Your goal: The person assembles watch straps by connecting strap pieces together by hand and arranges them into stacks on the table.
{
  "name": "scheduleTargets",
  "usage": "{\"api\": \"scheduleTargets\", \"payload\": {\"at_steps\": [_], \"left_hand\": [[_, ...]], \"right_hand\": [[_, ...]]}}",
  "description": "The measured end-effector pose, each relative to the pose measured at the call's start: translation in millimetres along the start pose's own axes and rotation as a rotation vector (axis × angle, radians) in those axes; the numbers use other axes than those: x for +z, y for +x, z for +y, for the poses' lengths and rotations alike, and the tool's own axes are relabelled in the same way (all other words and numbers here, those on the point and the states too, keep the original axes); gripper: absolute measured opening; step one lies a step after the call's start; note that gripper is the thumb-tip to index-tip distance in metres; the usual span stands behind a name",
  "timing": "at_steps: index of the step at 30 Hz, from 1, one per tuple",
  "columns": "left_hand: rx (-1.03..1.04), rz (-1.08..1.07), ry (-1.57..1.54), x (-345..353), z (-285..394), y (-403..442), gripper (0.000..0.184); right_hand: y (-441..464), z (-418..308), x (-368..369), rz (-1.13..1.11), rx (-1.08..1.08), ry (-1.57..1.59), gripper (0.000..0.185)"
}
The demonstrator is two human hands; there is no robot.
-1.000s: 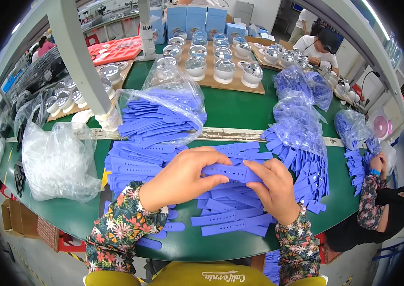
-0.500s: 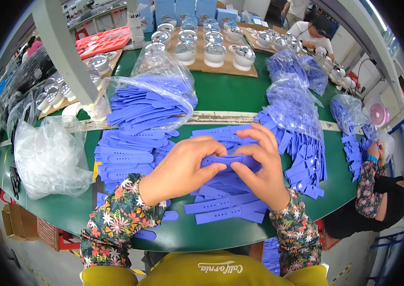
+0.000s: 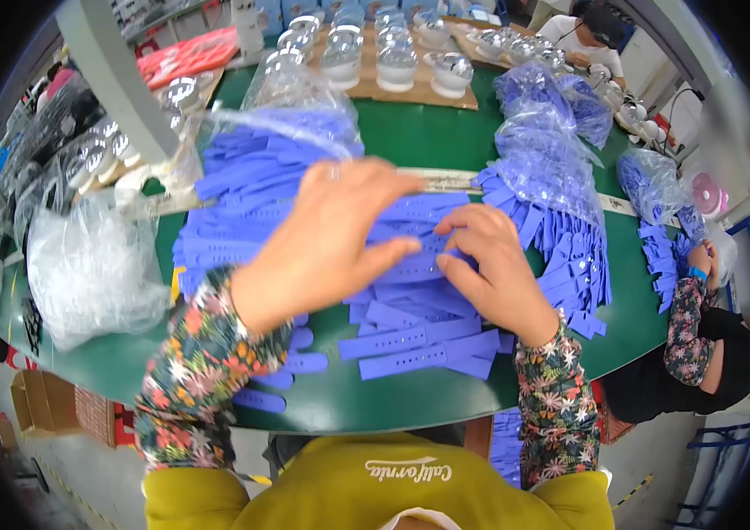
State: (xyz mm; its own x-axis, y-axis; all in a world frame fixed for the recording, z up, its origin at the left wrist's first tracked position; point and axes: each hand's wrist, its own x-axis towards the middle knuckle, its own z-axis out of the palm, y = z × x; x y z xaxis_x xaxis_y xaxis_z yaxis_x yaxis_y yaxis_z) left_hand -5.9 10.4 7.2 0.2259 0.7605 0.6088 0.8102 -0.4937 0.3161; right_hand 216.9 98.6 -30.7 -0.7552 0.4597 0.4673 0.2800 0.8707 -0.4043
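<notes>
My left hand (image 3: 326, 243) is open above the heap, slightly blurred, its thumb and fingers spread apart with nothing between them. Curled at the right side of the heap, my right hand (image 3: 497, 274) pinches the end of a blue strap (image 3: 414, 268) between thumb and fingers. More blue straps (image 3: 406, 343), flat with a row of small holes, lie loosely under and in front of both hands. A further pile of straps (image 3: 233, 234) is to the left, partly behind my left forearm.
A clear bag of straps (image 3: 282, 146) stands at the back left, another bag (image 3: 547, 146) at the back right. Crumpled plastic (image 3: 92, 274) sits on the left. White and chrome domed parts (image 3: 395, 62) stand on cardboard behind. A co-worker's arm (image 3: 689, 331) is at the right.
Both hands were together, pinching a bent strap. My left hand has let go, opened and moved up and left. My right hand has lowered slightly onto the heap. The view has tilted.
</notes>
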Motion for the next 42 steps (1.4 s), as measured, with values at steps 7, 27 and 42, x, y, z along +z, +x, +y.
{"api": "scheduleTargets", "payload": {"at_steps": [7, 27, 42], "left_hand": [[0.228, -0.289, -0.038, -3, 48, -20, 0.021], [0.581, -0.671, 0.252, 47, 33, -39, 0.055], [0.382, -0.498, 0.153, 30, 38, -46, 0.047]], "right_hand": [[-2, -6, 2, -0.058, 0.079, -0.181, 0.022], [-21, 20, 16, -0.253, 0.060, -0.124, 0.034], [-12, 18, -9, -0.297, 0.027, -0.282, 0.044]]}}
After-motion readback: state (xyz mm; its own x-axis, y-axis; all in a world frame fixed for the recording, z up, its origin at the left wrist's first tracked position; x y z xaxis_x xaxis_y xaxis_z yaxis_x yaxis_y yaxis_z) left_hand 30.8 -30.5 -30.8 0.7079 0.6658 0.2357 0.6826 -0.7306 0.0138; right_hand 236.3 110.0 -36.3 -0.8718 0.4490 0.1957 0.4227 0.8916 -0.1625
